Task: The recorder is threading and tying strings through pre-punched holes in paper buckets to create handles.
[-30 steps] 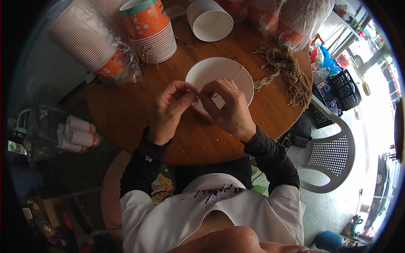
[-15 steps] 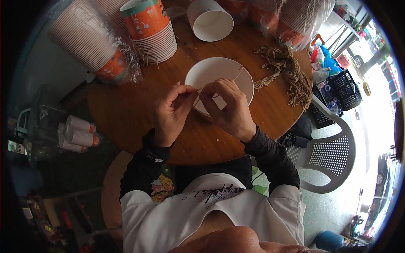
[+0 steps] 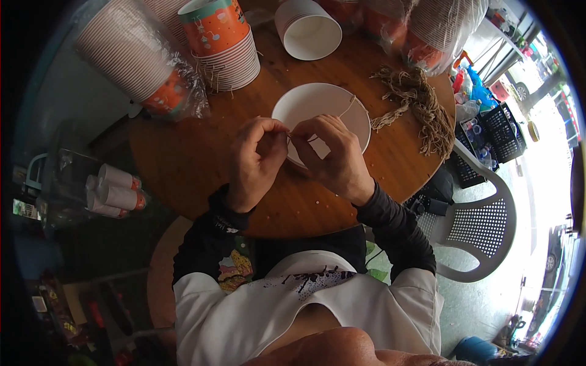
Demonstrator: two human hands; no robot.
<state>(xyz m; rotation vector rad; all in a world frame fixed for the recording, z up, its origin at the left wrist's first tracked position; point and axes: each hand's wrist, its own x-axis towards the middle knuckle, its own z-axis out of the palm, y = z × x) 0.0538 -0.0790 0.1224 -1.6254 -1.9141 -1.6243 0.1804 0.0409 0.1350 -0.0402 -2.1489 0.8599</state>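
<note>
I have the left hand [image 3: 259, 163] and right hand [image 3: 336, 155] pinching thin twine [image 3: 348, 107] between their fingertips, its loose length trailing over the white paper bucket [image 3: 296, 104] beyond them

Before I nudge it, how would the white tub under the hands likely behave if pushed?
The white tub would probably feel light: what shows of its inside looks empty. Standing mouth-up on the table, it seems apt to slide rather than roll. Its thin rim suggests a hard squeeze might bend it.
</note>
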